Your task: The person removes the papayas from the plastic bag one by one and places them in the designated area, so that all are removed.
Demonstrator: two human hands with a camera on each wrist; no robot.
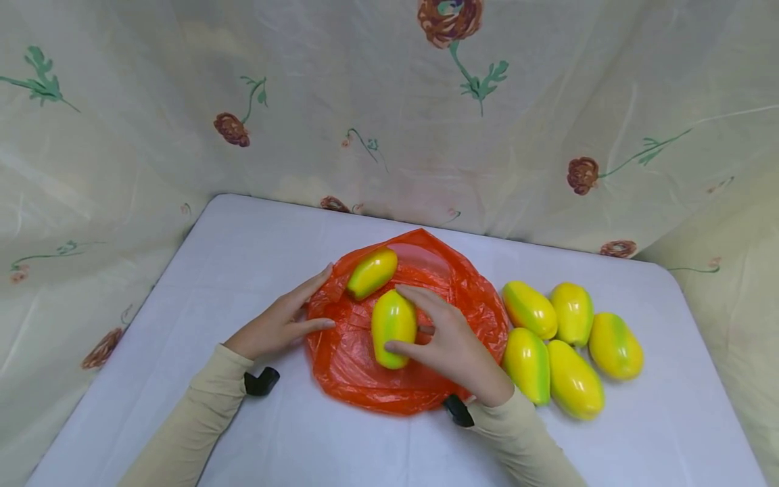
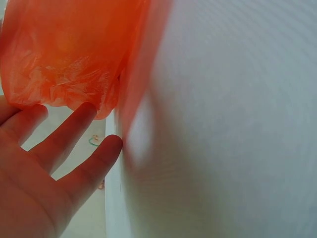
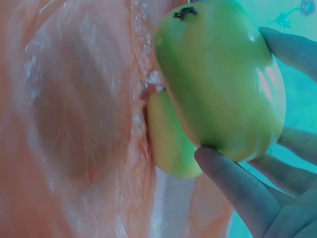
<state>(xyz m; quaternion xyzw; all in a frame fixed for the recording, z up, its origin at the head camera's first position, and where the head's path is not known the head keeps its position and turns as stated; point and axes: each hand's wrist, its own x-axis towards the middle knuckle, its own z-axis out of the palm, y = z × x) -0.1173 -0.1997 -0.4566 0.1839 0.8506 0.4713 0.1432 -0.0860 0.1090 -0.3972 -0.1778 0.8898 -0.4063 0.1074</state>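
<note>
My right hand [image 1: 447, 335] holds a glossy yellow-green fruit [image 1: 393, 329], papaya-like in shape, between thumb and fingers above the red plastic bag [image 1: 365, 396]. The right wrist view shows a dark stem mark on this held fruit [image 3: 223, 79]. A second such fruit [image 1: 372, 273] lies in the bag toward its upper left. Spread along the bag's left edge is my left hand [image 1: 292, 318], with fingers fairly straight. In the left wrist view, fingertips of the left hand [image 2: 44, 163] touch or nearly touch the bag [image 2: 64, 59].
Several more yellow-green fruits [image 1: 575, 380] lie grouped on the white table [image 1: 243, 230], just right of the bag. A flowered curtain [image 1: 395, 101] hangs behind the table and along its sides.
</note>
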